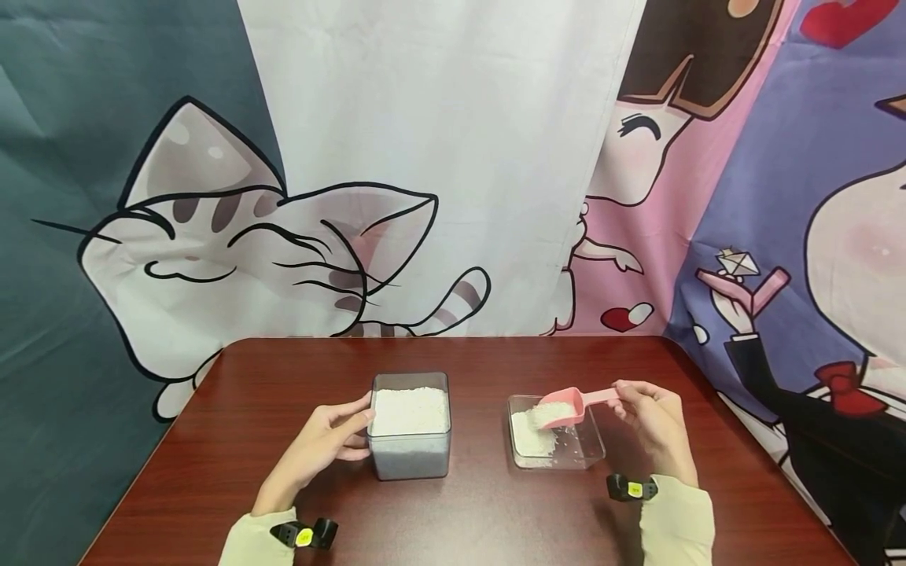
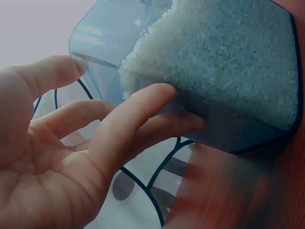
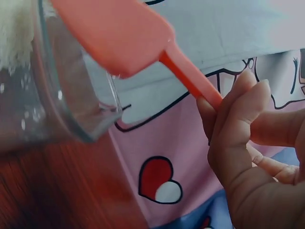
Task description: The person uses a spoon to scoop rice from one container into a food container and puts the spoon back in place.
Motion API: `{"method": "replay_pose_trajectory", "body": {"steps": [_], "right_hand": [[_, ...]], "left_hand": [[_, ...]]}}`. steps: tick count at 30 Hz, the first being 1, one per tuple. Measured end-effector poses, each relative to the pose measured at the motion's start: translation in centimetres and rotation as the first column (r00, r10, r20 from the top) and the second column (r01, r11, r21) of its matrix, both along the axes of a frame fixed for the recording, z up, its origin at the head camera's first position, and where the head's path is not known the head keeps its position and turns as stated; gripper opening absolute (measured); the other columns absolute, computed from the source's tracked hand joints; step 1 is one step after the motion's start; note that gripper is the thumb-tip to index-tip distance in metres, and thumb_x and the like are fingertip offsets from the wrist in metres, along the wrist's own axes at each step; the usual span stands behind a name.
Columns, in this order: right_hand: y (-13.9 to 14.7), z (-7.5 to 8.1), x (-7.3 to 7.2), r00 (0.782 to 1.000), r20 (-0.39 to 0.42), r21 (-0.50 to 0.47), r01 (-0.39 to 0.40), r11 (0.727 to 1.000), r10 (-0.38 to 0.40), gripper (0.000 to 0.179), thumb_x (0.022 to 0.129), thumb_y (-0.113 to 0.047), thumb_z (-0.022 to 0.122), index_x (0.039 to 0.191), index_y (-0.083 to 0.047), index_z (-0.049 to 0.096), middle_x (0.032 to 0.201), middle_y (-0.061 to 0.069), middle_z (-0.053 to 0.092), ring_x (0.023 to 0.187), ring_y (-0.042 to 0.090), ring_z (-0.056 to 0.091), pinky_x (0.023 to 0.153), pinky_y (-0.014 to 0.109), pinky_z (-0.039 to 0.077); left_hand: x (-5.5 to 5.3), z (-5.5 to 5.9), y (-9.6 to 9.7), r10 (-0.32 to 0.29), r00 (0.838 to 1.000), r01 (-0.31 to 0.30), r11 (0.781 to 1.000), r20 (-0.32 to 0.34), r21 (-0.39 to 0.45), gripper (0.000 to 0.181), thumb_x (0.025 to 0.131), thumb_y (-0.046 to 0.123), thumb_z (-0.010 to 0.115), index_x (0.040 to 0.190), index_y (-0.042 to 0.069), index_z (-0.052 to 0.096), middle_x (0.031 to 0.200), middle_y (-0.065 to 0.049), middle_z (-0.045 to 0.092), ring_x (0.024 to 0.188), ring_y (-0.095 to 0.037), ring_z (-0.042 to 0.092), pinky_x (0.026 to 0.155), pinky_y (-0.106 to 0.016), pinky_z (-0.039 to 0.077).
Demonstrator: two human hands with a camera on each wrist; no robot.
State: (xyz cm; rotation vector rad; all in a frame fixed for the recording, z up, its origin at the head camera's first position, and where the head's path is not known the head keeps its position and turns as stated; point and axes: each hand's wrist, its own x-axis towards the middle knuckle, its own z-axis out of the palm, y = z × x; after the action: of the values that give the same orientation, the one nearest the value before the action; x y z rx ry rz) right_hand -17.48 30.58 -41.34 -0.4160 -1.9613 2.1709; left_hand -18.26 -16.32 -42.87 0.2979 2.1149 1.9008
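Observation:
A tall clear container (image 1: 410,456) stands on the table, filled with white rice (image 2: 224,62). My left hand (image 1: 329,440) rests against its left side, the fingers fairly straight and spread along the wall. To the right is a low clear box (image 1: 587,452) with rice (image 1: 531,436) heaped in its left part. Above this box, a pink scoop (image 1: 575,405) with rice in its bowl points left, its lip low near the heap. My right hand (image 1: 654,420) pinches the end of the scoop's handle (image 3: 188,76) between thumb and fingers.
Both containers stand on a reddish-brown wooden table (image 1: 481,519), with a gap between them. Behind the table hangs a cloth backdrop (image 1: 439,118) with cartoon figures. A dark strap device (image 1: 304,534) sits at the left cuff, and a similar one (image 1: 630,487) at the right.

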Motion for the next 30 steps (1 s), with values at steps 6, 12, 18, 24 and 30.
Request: {"method": "replay_pose_trajectory", "body": {"steps": [6, 12, 18, 24, 30], "right_hand": [[-0.5, 0.3, 0.0, 0.997, 0.0, 0.266, 0.076, 0.961, -0.078, 0.029, 0.09, -0.012, 0.058, 0.105, 0.012, 0.057, 0.067, -0.001, 0.064, 0.058, 0.01, 0.064, 0.057, 0.02, 0.055], [-1.0, 1.3, 0.4, 0.997, -0.046, 0.407, 0.069, 0.911, -0.055, 0.03, 0.091, -0.012, 0.057, 0.106, 0.014, 0.056, 0.068, 0.002, 0.066, 0.057, 0.013, 0.065, 0.056, 0.023, 0.056], [-1.0, 1.3, 0.1, 0.991, -0.135, 0.505, 0.074, 0.86, -0.006, 0.033, 0.089, -0.021, 0.061, 0.099, 0.01, 0.06, 0.067, 0.008, 0.067, 0.055, 0.016, 0.065, 0.054, 0.024, 0.056], [0.0, -0.4, -1.1, 0.965, -0.26, 0.319, 0.066, 0.946, 0.02, 0.025, 0.086, -0.018, 0.065, 0.096, 0.005, 0.064, 0.069, 0.009, 0.068, 0.053, 0.02, 0.065, 0.051, 0.025, 0.055], [-3.5, 2.6, 0.3, 0.951, -0.309, 0.102, 0.061, 0.993, -0.026, 0.027, 0.083, -0.015, 0.068, 0.093, 0.01, 0.063, 0.068, 0.008, 0.068, 0.052, 0.017, 0.065, 0.052, 0.026, 0.056]], "left_hand": [[0.0, 0.1, 0.0, -0.012, 1.0, 0.012, 1.0, 0.004, -0.006, 0.06, 0.09, 0.028, 0.058, 0.137, -0.004, 0.037, 0.121, -0.031, 0.052, 0.085, -0.03, 0.066, 0.071, -0.047, 0.054], [0.0, 0.2, 0.1, -0.028, 1.0, 0.028, 1.0, -0.011, 0.0, 0.06, 0.091, 0.027, 0.057, 0.137, -0.004, 0.036, 0.123, -0.031, 0.05, 0.085, -0.031, 0.066, 0.071, -0.049, 0.054], [0.0, 0.3, 0.1, -0.021, 1.0, 0.021, 1.0, -0.01, 0.001, 0.059, 0.091, 0.026, 0.057, 0.137, -0.004, 0.036, 0.123, -0.032, 0.05, 0.085, -0.031, 0.066, 0.071, -0.048, 0.054], [0.1, 0.3, 0.0, -0.018, 1.0, 0.018, 1.0, -0.005, 0.0, 0.06, 0.091, 0.027, 0.057, 0.138, -0.004, 0.036, 0.123, -0.031, 0.05, 0.086, -0.031, 0.066, 0.071, -0.048, 0.054], [0.1, 0.3, -0.1, -0.013, 1.0, 0.013, 1.0, -0.003, -0.005, 0.06, 0.091, 0.027, 0.058, 0.137, -0.004, 0.036, 0.123, -0.031, 0.05, 0.085, -0.031, 0.066, 0.071, -0.048, 0.054]]}}
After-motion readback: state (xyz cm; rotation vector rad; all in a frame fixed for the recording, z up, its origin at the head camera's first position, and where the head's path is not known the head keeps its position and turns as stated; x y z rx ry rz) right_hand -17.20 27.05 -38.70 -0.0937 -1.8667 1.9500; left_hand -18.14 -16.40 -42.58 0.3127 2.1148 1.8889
